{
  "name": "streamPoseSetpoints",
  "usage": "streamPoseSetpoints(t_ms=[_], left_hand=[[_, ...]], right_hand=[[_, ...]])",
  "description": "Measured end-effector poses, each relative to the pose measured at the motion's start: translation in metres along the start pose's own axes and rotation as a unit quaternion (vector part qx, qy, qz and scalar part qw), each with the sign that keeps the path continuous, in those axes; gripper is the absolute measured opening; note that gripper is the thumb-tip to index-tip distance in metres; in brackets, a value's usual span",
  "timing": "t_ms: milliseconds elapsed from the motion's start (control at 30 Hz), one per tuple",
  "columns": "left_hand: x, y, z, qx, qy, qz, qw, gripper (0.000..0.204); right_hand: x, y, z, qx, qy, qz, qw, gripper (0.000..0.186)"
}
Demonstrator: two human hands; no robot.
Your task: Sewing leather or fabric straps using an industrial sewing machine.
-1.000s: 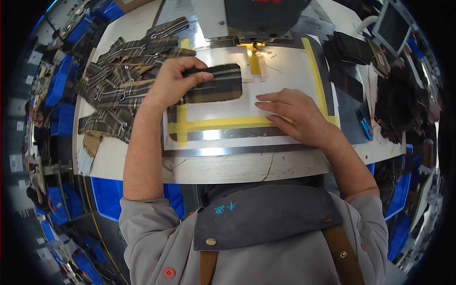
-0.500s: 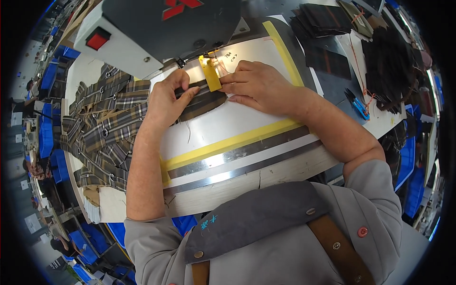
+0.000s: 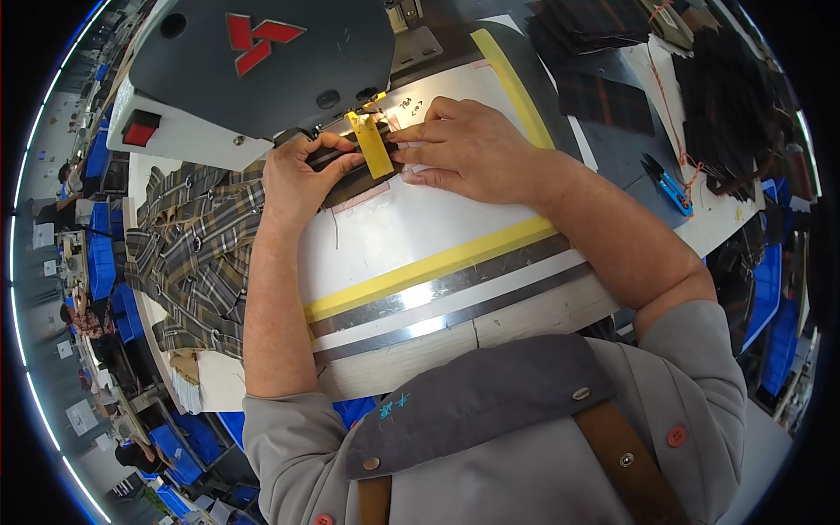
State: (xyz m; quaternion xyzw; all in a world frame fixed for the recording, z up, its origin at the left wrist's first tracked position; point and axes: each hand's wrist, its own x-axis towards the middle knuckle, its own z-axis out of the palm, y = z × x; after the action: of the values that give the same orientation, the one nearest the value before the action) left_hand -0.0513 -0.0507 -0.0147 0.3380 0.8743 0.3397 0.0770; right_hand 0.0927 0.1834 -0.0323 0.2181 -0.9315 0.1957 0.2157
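Observation:
A short dark plaid fabric strip (image 3: pixel 357 182) lies under the head of a grey sewing machine (image 3: pixel 271 61), partly covered by a yellow guide plate (image 3: pixel 374 149). My left hand (image 3: pixel 297 179) pinches the strip's left part, thumb and index finger close to the plate. From the right, my right hand (image 3: pixel 481 153) rests its stretched fingertips on the strip's right end, just beside the plate. Those fingers are a little apart, the thumb lowest. The needle area behind the plate is mostly hidden. A loose thread (image 3: pixel 336 229) trails from the strip onto the white work surface (image 3: pixel 420 223).
Plaid fabric pieces with metal rings (image 3: pixel 197 236) are heaped left of my left forearm. Yellow tape (image 3: pixel 437 265) edges the work surface. On the right lie blue thread snips (image 3: pixel 669 188), dark fabric stacks (image 3: pixel 595 26) and a dark bundle (image 3: pixel 722 114). Blue bins (image 3: pixel 766 289) stand beyond.
The whole view has shifted slightly. The fabric strip has moved farther under the machine, baring a pinkish mark on the white surface. Both hands have moved with it, the left thumb now nearer its index finger.

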Motion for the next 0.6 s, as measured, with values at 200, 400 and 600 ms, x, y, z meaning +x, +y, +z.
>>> streamPoseSetpoints(t_ms=[200, 400, 600], left_hand=[[0.0017, -0.0010, 0.0001, -0.022, 0.003, 0.014, 1.000, 0.029], [0.0028, 0.0014, 0.0007, 0.001, 0.016, 0.015, 1.000, 0.029], [0.0018, -0.0041, 0.0023, 0.008, 0.018, -0.003, 1.000, 0.029]], right_hand=[[0.0012, 0.0012, -0.0030, 0.037, 0.005, 0.007, 0.999, 0.029], [0.0003, 0.0031, -0.0026, 0.031, 0.008, 0.012, 0.999, 0.028], [0.0022, 0.0028, -0.0017, 0.016, 0.004, 0.009, 1.000, 0.028]])
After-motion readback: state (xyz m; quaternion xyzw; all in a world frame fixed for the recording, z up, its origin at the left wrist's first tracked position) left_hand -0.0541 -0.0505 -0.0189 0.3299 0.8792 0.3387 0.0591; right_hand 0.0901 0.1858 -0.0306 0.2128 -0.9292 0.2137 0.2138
